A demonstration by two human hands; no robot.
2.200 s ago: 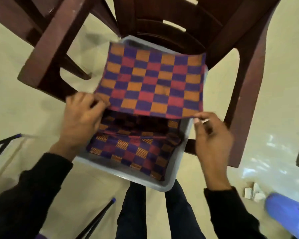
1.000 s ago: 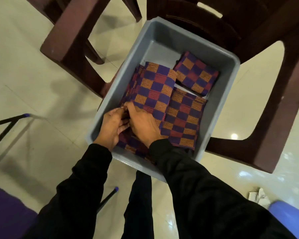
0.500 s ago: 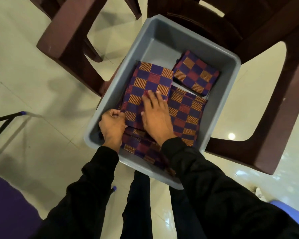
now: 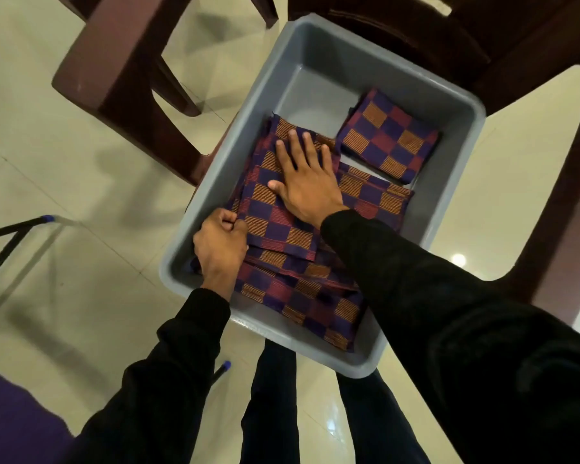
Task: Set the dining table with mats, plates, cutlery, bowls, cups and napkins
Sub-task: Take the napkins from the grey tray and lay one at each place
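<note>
Your right hand point(image 4: 307, 182) now lies flat with its fingers spread on the top folded mat of purple, red and orange checked woven cloth point(image 4: 275, 212), further up it than half a second ago, when the palm sat nearer the mat's lower edge. Your left hand point(image 4: 220, 246) pinches that mat's near left corner with curled fingers, much as before. The mat tops a loose stack of the same checked mats point(image 4: 302, 296) along the left and near side of the grey rectangular plastic tub point(image 4: 462, 108). A smaller folded square of the same checked cloth point(image 4: 389, 135) lies apart in the tub's far right corner, unmoved. The tub rests on a dark brown plastic chair point(image 4: 482, 45), with a second brown chair point(image 4: 121, 55) to the left on the pale tiled floor point(image 4: 47, 145)
</note>
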